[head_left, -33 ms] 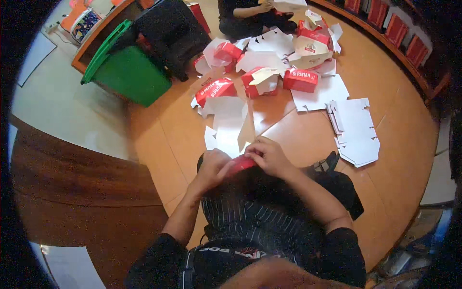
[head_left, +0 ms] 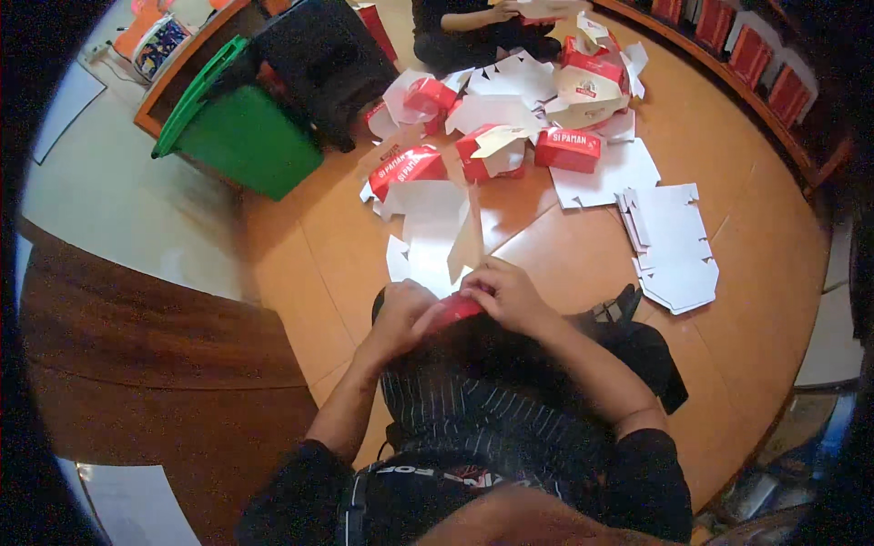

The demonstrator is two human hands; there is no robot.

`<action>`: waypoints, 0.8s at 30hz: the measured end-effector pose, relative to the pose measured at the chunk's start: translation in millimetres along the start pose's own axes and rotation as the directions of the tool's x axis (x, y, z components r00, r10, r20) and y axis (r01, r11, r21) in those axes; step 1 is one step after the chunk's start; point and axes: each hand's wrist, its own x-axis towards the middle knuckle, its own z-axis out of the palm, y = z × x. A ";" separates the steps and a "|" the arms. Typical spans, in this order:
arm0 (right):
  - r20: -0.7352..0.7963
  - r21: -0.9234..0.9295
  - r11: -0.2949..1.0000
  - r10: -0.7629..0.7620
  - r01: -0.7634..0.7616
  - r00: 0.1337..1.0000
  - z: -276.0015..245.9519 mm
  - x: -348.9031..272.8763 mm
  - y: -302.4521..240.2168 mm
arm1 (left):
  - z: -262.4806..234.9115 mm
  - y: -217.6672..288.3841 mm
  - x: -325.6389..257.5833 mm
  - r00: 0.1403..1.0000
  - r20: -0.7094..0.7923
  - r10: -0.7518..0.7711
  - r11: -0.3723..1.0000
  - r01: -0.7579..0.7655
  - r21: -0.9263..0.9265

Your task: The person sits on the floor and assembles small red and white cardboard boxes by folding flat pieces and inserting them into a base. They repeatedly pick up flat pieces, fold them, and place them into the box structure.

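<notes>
Between my hands, above my lap, is a partly folded cardboard box (head_left: 452, 312), red outside and white inside. Its long white flap (head_left: 432, 223) stretches away from me over the floor. My left hand (head_left: 402, 314) grips the left end of the red edge, thumb lying along it. At the other end, my right hand (head_left: 505, 296) pinches the same edge with thumb and fingers. Beyond the flap sits a red box (head_left: 408, 170) with its lid raised.
Several red-and-white boxes (head_left: 569, 151) are heaped farther off. Flat white card blanks (head_left: 678, 250) lie to the right. A green bin (head_left: 246, 136) and a black bin (head_left: 323, 64) stand at left. Across from me, another person's hand (head_left: 501, 12) holds a carton. Shelves (head_left: 728, 68) edge the far right.
My hands and the box stay almost where they were. The carton in the other person's hand has tilted, and red now shows on it.
</notes>
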 end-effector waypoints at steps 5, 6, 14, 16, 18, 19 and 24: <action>-0.017 -0.044 0.998 -0.039 0.038 0.999 8.8 -0.4 0.5 | 7.4 -0.3 0.6 0.992 -0.126 0.030 0.997 -0.020 0.076; -0.040 -0.059 0.998 -0.021 0.018 0.999 5.6 3.0 0.7 | 8.3 -2.7 1.5 0.988 -0.155 -0.023 0.998 0.032 0.054; -0.278 -0.129 0.973 -0.218 0.189 0.935 18.5 -1.0 -25.1 | -10.4 37.0 51.0 0.813 -0.288 -0.506 0.575 0.068 -0.816; -0.321 -0.246 0.947 -0.282 0.208 0.904 29.0 -3.7 -24.2 | -10.2 54.5 59.5 0.880 -0.204 -0.429 0.312 -0.067 -0.948; -0.482 -0.304 0.928 -0.346 0.216 0.805 38.3 1.3 -24.5 | -11.9 76.8 65.4 0.951 -0.071 -0.300 0.126 -0.035 -0.991; -0.529 -0.314 0.927 -0.351 0.205 0.773 35.0 7.1 -17.2 | -10.4 80.2 65.7 0.968 -0.101 -0.229 0.251 -0.041 -0.967; -0.367 0.178 0.953 0.297 -0.246 0.882 1.4 19.1 14.3 | -12.6 86.8 57.5 0.993 0.094 0.073 0.933 -0.101 0.346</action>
